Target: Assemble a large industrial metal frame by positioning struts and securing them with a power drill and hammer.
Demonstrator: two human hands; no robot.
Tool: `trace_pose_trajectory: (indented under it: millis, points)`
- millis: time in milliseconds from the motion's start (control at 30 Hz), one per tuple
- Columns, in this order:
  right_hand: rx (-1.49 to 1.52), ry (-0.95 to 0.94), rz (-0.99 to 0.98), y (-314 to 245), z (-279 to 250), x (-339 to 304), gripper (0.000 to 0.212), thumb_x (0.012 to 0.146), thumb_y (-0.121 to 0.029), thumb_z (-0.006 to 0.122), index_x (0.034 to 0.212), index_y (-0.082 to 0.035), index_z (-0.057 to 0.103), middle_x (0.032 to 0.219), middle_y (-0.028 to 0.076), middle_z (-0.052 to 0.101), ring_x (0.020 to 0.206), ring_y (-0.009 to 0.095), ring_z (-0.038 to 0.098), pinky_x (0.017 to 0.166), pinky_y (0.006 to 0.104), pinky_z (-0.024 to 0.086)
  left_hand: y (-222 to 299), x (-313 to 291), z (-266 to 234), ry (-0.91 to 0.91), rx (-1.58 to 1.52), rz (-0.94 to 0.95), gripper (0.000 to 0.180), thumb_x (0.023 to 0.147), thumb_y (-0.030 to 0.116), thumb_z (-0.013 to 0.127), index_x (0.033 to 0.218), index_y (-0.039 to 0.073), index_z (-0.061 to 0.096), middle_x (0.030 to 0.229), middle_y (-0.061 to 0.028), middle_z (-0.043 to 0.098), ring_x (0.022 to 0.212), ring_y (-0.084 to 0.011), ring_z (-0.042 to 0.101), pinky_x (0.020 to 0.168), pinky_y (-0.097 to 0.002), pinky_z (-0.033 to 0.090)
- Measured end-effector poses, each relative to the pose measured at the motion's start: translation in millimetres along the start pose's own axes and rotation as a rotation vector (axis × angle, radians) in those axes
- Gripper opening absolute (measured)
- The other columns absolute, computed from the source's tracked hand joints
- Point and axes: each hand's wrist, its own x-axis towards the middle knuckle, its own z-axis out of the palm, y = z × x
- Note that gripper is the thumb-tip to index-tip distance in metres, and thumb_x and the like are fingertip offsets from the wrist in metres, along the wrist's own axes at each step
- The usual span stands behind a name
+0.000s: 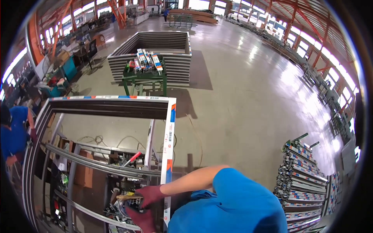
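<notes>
My right hand [149, 195], in a maroon glove, reaches in from the right over the side bar of a large window frame [168, 147]. Its fingers are closed at a tan and yellow piece [130, 197] whose kind I cannot make out. Just below is my left hand [142, 219], also gloved in maroon, with its fingers partly hidden among metal parts. Both hands are over a pile of small hardware [112, 207], low inside the frame's opening. A red-handled tool [133, 158] lies a little farther off.
Another person in blue [17, 132] works at the frame's left side. Beyond it, a green stand [145, 79] carries wrapped profiles, before stacked grey frames [151, 68]. A rack of long profiles [305, 178] stands at the right. Cables [97, 139] lie on the floor.
</notes>
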Motion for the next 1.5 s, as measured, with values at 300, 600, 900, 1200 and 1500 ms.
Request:
trace_pose_trajectory:
  millis: [300, 600, 900, 1200, 1500]
  points:
    - [-0.13, -0.197, 0.164, 11.5, -35.0, 76.9, 0.071, 0.082, -0.038, 0.088, 0.137, 0.0, 0.061, 0.108, 0.017, 0.074, 0.094, 0.03, 0.073, 0.089, 0.0438, 0.057, 18.2, -33.9, -79.6, -0.115, 0.031, -0.235, 0.081, 0.082, 0.031, 0.089, 0.146, 0.0, 0.052, 0.132, -0.023, 0.065, 0.121, -0.0384, 0.065, 0.101, -0.0463, 0.052]
    - [-0.552, -0.598, 0.111, 120.6, 46.4, 259.5, 0.075, 0.075, -0.054, 0.085, 0.12, 0.003, 0.067, 0.117, 0.028, 0.072, 0.112, 0.044, 0.068, 0.096, 0.0479, 0.055, -0.3, -159.3, -115.8, 0.346, 0.308, -0.835, 0.044, 0.091, 0.012, 0.079, 0.13, -0.002, 0.064, 0.109, -0.0165, 0.071, 0.094, -0.0264, 0.07, 0.085, -0.0378, 0.056]
    - [-0.786, -0.579, -0.105, 183.9, 165.9, 377.2, 0.064, 0.08, -0.05, 0.083, 0.123, -0.008, 0.062, 0.116, 0.022, 0.073, 0.109, 0.043, 0.07, 0.092, 0.051, 0.056, -12.5, -155.6, -113.8, 0.403, 0.493, -0.681, 0.038, 0.081, 0.006, 0.081, 0.117, 0.001, 0.071, 0.102, -0.0183, 0.074, 0.091, -0.0395, 0.07, 0.083, -0.0438, 0.055]
    - [-1.179, -0.904, -0.425, 211.4, 198.8, 403.0, 0.058, 0.081, -0.043, 0.081, 0.127, -0.013, 0.06, 0.122, 0.013, 0.07, 0.116, 0.037, 0.067, 0.094, 0.0518, 0.054, -16.1, -132.5, -125.2, 0.237, 0.399, -0.863, 0.05, 0.079, 0.009, 0.084, 0.126, 0.003, 0.069, 0.114, -0.0183, 0.073, 0.107, -0.0375, 0.069, 0.093, -0.0437, 0.054]
    - [-0.886, -0.658, -0.395, 137.8, 97.0, 310.0, 0.072, 0.081, -0.033, 0.083, 0.142, -0.006, 0.057, 0.132, 0.021, 0.064, 0.124, 0.043, 0.059, 0.107, 0.0531, 0.047, -233.3, -189.0, -189.8, -0.117, 0.489, -1.164, 0.078, 0.09, 0.047, 0.076, 0.152, 0.006, 0.049, 0.142, -0.0242, 0.057, 0.135, -0.0431, 0.053, 0.111, -0.0515, 0.046]
